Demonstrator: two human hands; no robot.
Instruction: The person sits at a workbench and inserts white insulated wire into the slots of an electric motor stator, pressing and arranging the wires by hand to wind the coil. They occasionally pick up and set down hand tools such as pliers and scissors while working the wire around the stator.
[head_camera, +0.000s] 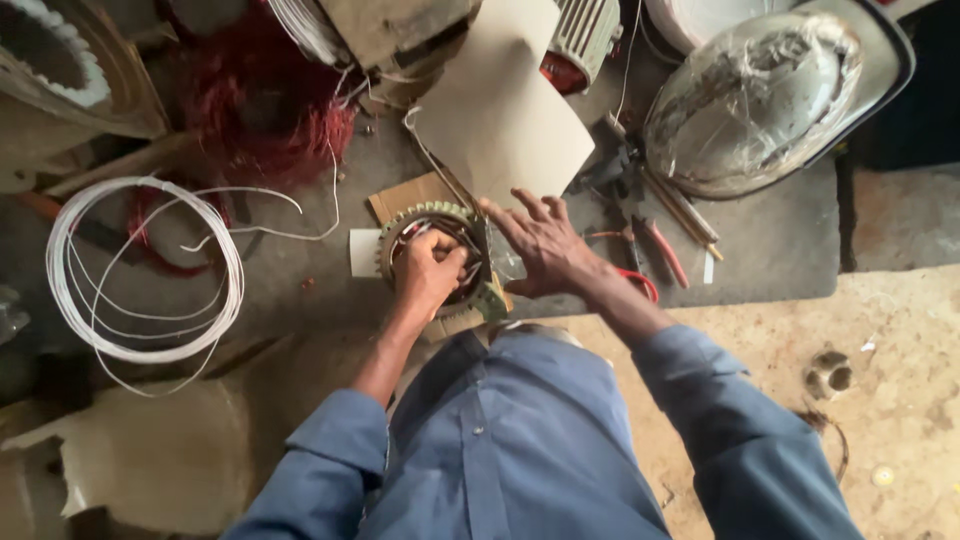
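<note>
At the centre of the head view, a round motor core (440, 250) with a toothed greenish rim is seen on the dark mat (770, 250), just in front of the person's knees, resting partly on scraps of cardboard (405, 195). The left hand (428, 272) is curled into the bore of the core, fingers bent tight as if pinching something inside; what exactly is gripped cannot be told, hidden by the knuckles. The right hand (545, 245) is spread wide, fingers splayed and nearly flat, pressed against the right side of the core, nothing closed in it. Judged from its stacked metal build, the core is likely heavy and stiff, no give; edges of the teeth probably sharp. Any wire in the slots would be thin and easily nicked. Best taken by the outer rim with both palms, not by the windings. A loose coil of white wire (140, 270) lies well apart to the left, a red wire bundle (270, 110) beyond it. A beige paper sheet (500, 110) lies just behind the core; red-handled pliers (662, 250) near the right hand.
</note>
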